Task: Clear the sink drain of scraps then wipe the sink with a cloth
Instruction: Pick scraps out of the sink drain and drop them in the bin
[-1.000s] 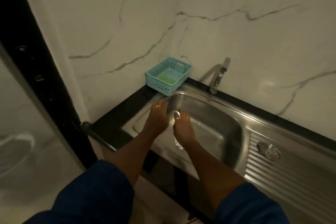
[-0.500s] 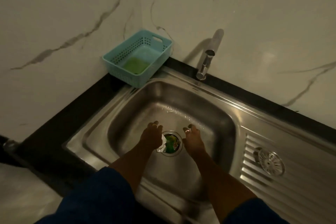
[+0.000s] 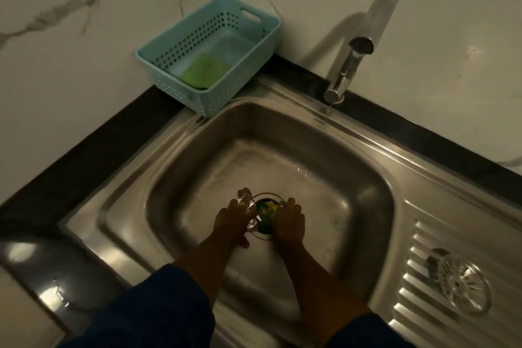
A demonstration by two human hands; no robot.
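Both my hands are down in the steel sink (image 3: pixel 180 155), one on each side of the drain (image 3: pixel 267 194). My left hand (image 3: pixel 231 220) grips a crumpled clear wrapper (image 3: pixel 246 199) that sticks out past its fingers at the drain's left edge. Green and yellow scraps (image 3: pixel 266 213) lie in the drain opening between my hands. My right hand (image 3: pixel 289 222) has its fingertips at the drain's right rim, touching the scraps. Whether it pinches anything is hidden. A green cloth (image 3: pixel 204 70) lies in the teal basket (image 3: pixel 254 65).
The basket stands on the black counter (image 3: pixel 84 155) at the sink's back left corner, against the marble wall. A chrome faucet (image 3: pixel 346 68) rises behind the basin. A round metal strainer (image 3: pixel 463 282) lies on the ribbed drainboard at the right.
My hands moved from the sink's near left rim down into the basin to the drain. My view swung down and closer. The wrapper now shows at my left hand.
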